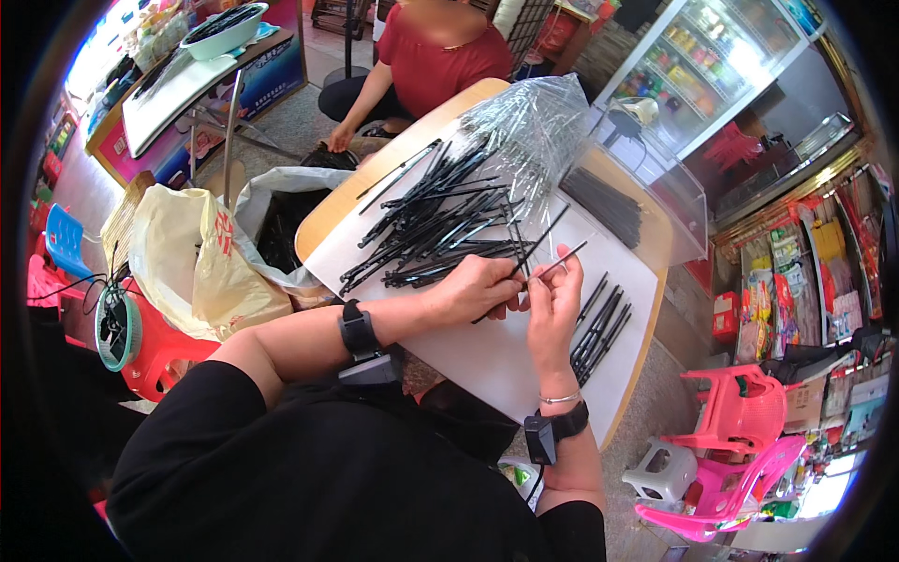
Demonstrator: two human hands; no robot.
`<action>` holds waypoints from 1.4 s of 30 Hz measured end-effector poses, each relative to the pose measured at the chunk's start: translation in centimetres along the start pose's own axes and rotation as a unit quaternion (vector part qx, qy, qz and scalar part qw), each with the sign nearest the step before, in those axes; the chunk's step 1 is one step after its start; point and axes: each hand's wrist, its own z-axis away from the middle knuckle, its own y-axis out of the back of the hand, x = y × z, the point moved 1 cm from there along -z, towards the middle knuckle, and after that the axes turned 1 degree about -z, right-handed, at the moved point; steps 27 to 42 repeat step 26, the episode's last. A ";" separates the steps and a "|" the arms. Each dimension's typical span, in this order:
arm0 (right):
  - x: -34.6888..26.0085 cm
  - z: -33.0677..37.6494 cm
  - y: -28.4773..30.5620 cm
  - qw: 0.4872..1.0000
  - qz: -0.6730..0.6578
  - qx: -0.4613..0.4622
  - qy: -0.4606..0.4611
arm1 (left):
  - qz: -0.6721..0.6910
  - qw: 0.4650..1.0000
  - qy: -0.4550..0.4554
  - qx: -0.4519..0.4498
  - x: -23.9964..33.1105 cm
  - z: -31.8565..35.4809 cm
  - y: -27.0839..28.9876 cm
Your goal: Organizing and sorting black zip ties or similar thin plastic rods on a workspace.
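My left hand point(478, 288) and my right hand point(554, 304) meet over a white sheet point(487, 351) on a round wooden table point(323, 220). Both hands pinch one thin black stick point(554, 240) that slants up to the right. A loose heap of black sticks point(440, 225) lies just beyond my left hand. To the right of my right hand lies a neater row of black sticks point(599, 330). A clear plastic bag of thin sticks point(538, 126) rests at the table's far side. Each wrist wears a black band.
Another person in a red top point(435, 56) sits across the table. A beige bag point(192, 262) and a white bag with dark contents point(281, 220) stand at the left. A drinks fridge point(721, 66), pink plastic chairs point(740, 421) and a small stool point(663, 468) are at the right.
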 end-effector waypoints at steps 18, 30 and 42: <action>-2.7 1.0 11.1 0.944 0.222 0.117 -0.214 | -0.028 0.994 -0.036 -0.099 1.0 0.9 0.3; 1.7 4.2 13.1 0.796 0.581 0.093 -0.144 | -0.179 0.970 -0.125 -0.111 3.0 2.5 0.7; 1.7 4.2 13.1 0.796 0.581 0.093 -0.144 | -0.179 0.970 -0.125 -0.111 3.0 2.5 0.7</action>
